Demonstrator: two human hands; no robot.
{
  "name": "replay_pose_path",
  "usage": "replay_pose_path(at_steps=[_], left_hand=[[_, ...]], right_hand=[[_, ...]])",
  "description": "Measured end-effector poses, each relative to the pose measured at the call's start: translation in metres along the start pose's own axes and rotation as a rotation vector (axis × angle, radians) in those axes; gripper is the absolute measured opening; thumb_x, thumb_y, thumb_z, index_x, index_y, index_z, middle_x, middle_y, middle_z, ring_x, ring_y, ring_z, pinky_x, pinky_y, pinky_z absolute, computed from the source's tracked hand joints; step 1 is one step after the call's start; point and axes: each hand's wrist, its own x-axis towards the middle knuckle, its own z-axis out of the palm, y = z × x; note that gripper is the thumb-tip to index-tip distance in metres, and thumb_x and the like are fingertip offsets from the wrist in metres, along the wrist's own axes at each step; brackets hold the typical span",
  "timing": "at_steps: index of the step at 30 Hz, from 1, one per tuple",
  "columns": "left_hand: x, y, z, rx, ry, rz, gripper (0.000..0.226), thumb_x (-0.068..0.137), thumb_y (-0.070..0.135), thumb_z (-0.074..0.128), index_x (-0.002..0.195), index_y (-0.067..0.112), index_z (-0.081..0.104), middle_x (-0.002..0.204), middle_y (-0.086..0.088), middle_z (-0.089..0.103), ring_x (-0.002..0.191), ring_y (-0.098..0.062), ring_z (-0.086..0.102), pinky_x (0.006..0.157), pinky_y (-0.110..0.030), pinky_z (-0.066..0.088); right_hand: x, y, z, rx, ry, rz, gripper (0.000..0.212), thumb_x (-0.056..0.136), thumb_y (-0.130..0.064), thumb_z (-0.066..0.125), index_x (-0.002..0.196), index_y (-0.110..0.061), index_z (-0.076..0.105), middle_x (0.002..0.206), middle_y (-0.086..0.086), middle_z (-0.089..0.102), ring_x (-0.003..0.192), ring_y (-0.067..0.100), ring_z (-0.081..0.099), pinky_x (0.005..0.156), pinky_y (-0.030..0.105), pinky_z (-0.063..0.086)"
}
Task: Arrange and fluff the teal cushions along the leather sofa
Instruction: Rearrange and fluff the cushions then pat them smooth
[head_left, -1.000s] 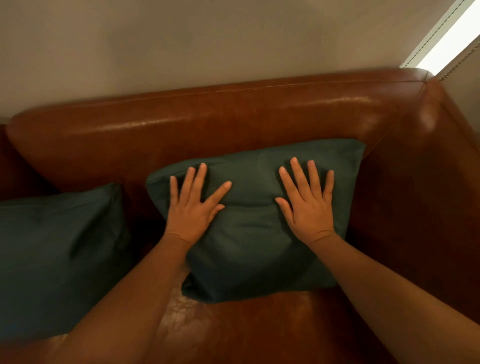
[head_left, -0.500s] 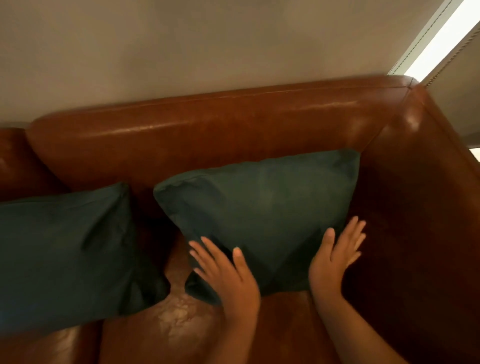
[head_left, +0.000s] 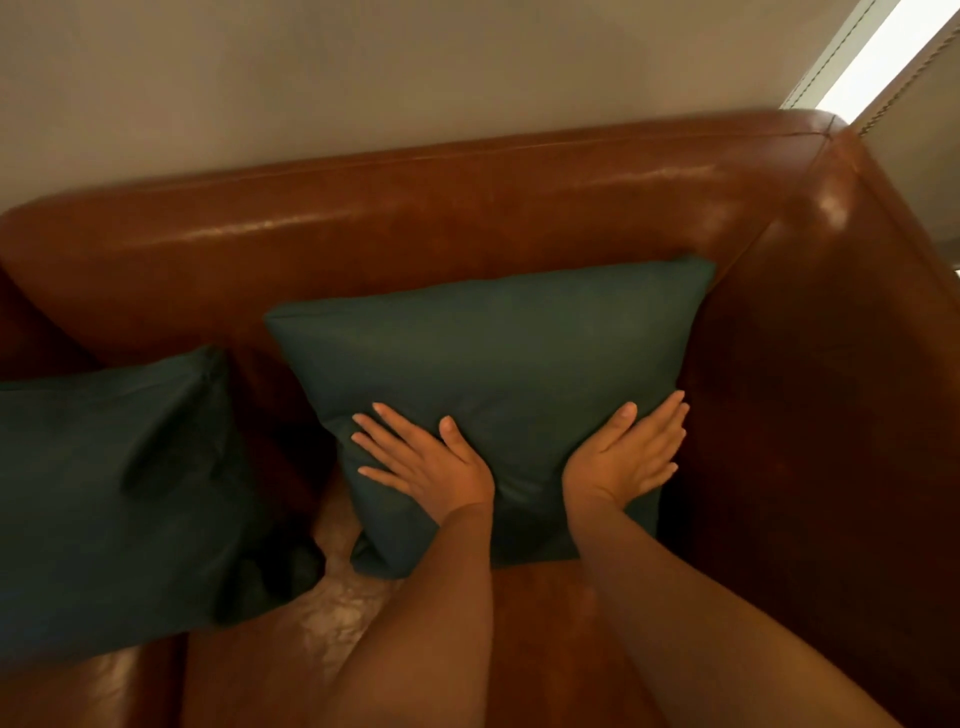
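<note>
A teal cushion (head_left: 498, 364) leans against the backrest in the right corner of the brown leather sofa (head_left: 415, 218). My left hand (head_left: 426, 462) lies flat on the cushion's lower left part, fingers spread. Flat on its lower right part, close to the sofa arm, rests my right hand (head_left: 628, 457). Neither hand grips the fabric. A second teal cushion (head_left: 114, 493) stands to the left, creased down its front, apart from the first one.
The sofa's right arm (head_left: 831, 364) rises just beside the cushion. A strip of worn, shiny seat leather (head_left: 337, 613) shows between the two cushions. A plain wall (head_left: 363, 78) is behind the sofa, and a bright window edge (head_left: 872, 57) at the top right.
Both hands dropped off the cushion's front to its lower edge, then came back up flat onto its lower part. The cushion now sits more upright, tighter in the corner.
</note>
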Motion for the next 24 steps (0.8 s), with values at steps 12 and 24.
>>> replay_pose_path(at_steps=[12, 24], left_hand=[[0.049, -0.067, -0.039, -0.016, 0.117, -0.083, 0.055, 0.1, 0.032, 0.028, 0.149, 0.008, 0.02, 0.154, -0.018, 0.022, 0.142, -0.037, 0.019, 0.113, -0.053, 0.015], [0.012, -0.164, -0.07, -0.07, -0.696, -0.466, 0.035, 0.099, -0.002, 0.035, 0.13, 0.002, 0.05, 0.14, -0.014, 0.043, 0.122, -0.026, 0.047, 0.103, -0.023, 0.029]], right_hand=[[0.023, 0.024, -0.027, 0.031, -0.118, -0.157, 0.06, 0.097, -0.041, 0.017, 0.151, -0.015, 0.014, 0.157, 0.01, 0.022, 0.145, 0.025, 0.016, 0.118, 0.041, 0.01], [0.001, -0.05, -0.049, 0.061, -0.263, -1.084, 0.042, 0.095, -0.017, 0.045, 0.138, -0.019, 0.045, 0.147, 0.003, 0.04, 0.144, 0.024, 0.02, 0.117, 0.051, 0.006]])
